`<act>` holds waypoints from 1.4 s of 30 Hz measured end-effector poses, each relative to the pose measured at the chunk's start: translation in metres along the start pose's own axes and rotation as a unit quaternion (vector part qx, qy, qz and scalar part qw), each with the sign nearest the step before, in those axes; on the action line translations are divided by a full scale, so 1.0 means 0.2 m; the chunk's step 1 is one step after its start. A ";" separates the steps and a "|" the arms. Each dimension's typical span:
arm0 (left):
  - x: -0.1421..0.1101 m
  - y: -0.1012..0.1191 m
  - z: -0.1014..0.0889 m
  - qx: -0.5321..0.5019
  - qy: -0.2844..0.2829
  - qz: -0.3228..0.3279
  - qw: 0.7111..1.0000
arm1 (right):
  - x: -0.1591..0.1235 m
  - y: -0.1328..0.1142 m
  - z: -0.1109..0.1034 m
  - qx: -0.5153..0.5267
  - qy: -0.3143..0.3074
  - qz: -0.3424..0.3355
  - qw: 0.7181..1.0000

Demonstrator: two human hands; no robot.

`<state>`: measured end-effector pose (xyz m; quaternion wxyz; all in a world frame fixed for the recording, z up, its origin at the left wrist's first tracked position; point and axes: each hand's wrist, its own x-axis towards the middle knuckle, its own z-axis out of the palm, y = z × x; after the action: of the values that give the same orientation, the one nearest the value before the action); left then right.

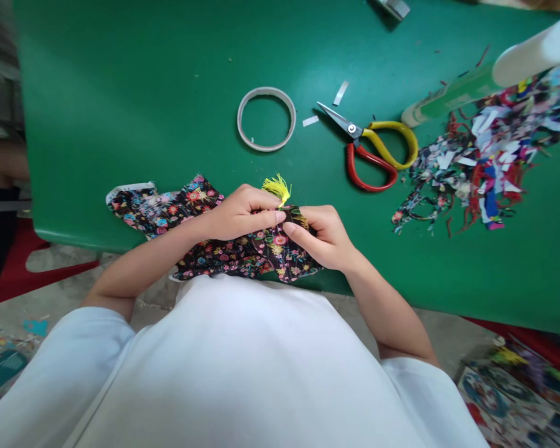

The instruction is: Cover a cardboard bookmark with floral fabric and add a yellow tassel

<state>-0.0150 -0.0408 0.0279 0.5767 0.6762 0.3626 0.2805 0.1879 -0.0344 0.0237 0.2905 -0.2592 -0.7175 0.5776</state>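
A black floral fabric piece lies along the table's near edge, partly against my white shirt. My left hand pinches its upper edge between thumb and fingers. Close beside it, my right hand grips the same edge, the two thumbs almost touching. A yellow tassel sticks up from the fabric between my hands; its lower end is hidden by my fingers. To the left, part of the cloth spreads out flat with a white strip along its end.
On the green table lie a tape roll, scissors with red and yellow handles, and two small white strips. A heap of fabric scraps and a white-and-green bottle are at the right. Red stools show below the table's edge.
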 end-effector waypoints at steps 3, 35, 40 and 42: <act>0.00 0.00 0.00 0.013 -0.010 -0.005 1.000 | 0.00 0.01 0.00 0.000 -0.003 0.018 1.000; 0.00 0.02 0.01 0.000 -0.021 -0.033 0.999 | 0.00 -0.01 0.00 0.010 0.064 0.092 0.994; -0.01 0.01 0.00 -0.012 -0.021 -0.004 1.000 | 0.00 -0.01 0.01 0.042 0.110 0.121 0.986; -0.01 0.01 0.00 -0.007 -0.016 -0.008 1.000 | 0.00 0.00 0.01 0.053 0.127 0.139 0.981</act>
<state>-0.0167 -0.0421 0.0294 0.5891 0.6739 0.3566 0.2677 0.1856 -0.0358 0.0242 0.3095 -0.4123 -0.5998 0.6119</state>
